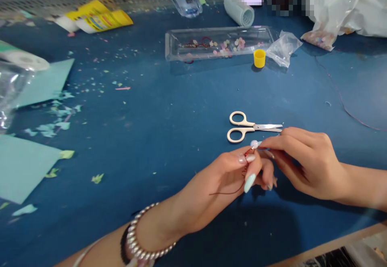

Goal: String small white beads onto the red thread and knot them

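Observation:
My left hand (225,178) pinches a thin red thread (243,174) between thumb and fingers, and a loop of it hangs down below the hand. My right hand (302,160) meets it from the right, fingertips closed on a small pale bead (254,143) at the thread's upper end. Both hands hover just above the blue table (169,138), near its front edge. Small cream-handled scissors (246,126) lie shut on the table right behind the fingertips.
A clear plastic tray (217,43) with beads and red thread sits at the back, a yellow cap (259,58) and a small plastic bag (284,47) beside it. Light blue paper sheets (24,166) and scraps lie at left. A long thread (347,109) trails at right.

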`<move>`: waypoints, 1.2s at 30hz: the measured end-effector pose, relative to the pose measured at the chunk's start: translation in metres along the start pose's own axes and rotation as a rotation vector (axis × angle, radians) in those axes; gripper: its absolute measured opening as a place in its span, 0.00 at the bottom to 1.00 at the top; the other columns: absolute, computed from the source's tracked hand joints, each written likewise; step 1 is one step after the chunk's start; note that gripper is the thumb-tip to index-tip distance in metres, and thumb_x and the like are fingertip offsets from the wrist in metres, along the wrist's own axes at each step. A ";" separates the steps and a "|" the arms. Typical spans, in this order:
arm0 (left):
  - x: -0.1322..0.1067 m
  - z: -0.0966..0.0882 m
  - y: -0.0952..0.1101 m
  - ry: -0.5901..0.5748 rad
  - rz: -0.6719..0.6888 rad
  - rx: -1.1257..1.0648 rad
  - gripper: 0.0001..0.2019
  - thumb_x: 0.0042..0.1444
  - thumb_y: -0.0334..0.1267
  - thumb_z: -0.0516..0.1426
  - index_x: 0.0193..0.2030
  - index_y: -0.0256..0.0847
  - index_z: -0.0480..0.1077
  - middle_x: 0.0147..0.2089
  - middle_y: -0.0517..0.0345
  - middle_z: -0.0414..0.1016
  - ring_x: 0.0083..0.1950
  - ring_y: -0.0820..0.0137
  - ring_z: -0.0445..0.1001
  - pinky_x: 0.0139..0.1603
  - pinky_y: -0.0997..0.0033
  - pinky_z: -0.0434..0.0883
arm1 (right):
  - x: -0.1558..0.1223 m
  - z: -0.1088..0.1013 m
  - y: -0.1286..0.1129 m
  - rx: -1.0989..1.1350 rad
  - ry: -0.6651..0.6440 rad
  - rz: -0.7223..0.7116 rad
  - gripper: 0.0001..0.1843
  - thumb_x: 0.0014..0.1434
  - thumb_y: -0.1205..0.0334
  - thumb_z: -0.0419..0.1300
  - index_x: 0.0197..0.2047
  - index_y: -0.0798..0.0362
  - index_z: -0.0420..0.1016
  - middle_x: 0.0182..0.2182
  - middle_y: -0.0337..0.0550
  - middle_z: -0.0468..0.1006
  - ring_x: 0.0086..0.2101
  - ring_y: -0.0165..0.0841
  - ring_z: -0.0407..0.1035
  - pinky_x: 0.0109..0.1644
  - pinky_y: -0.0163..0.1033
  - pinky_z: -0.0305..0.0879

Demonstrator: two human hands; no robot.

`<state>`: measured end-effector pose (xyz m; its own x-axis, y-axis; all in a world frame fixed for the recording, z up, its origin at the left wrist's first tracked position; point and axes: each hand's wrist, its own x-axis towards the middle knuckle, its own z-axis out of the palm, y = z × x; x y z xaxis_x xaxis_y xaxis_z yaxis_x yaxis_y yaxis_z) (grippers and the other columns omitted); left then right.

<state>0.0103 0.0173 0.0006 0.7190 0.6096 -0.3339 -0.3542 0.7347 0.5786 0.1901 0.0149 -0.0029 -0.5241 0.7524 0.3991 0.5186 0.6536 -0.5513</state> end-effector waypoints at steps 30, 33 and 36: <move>-0.005 0.003 -0.002 0.340 0.223 0.578 0.12 0.60 0.39 0.52 0.27 0.39 0.68 0.18 0.66 0.67 0.20 0.77 0.64 0.25 0.78 0.62 | 0.001 -0.001 0.000 -0.046 -0.026 0.010 0.10 0.62 0.69 0.49 0.40 0.57 0.71 0.24 0.39 0.70 0.25 0.28 0.63 0.29 0.33 0.57; -0.006 0.006 -0.001 0.411 0.259 0.769 0.12 0.60 0.35 0.50 0.26 0.40 0.66 0.18 0.66 0.65 0.20 0.77 0.63 0.26 0.78 0.62 | 0.001 -0.001 -0.001 -0.075 -0.029 0.000 0.11 0.62 0.69 0.48 0.39 0.57 0.71 0.23 0.39 0.70 0.25 0.29 0.63 0.28 0.34 0.57; -0.006 0.007 -0.001 0.418 0.269 0.873 0.12 0.60 0.35 0.49 0.26 0.40 0.65 0.17 0.66 0.65 0.20 0.76 0.62 0.25 0.77 0.62 | 0.000 -0.001 -0.002 -0.081 -0.025 -0.011 0.12 0.62 0.70 0.47 0.39 0.58 0.72 0.22 0.39 0.69 0.24 0.30 0.62 0.27 0.35 0.56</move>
<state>0.0102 0.0108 0.0075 0.3526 0.9020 -0.2489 0.2086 0.1835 0.9606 0.1891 0.0137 -0.0010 -0.5464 0.7435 0.3855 0.5654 0.6670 -0.4852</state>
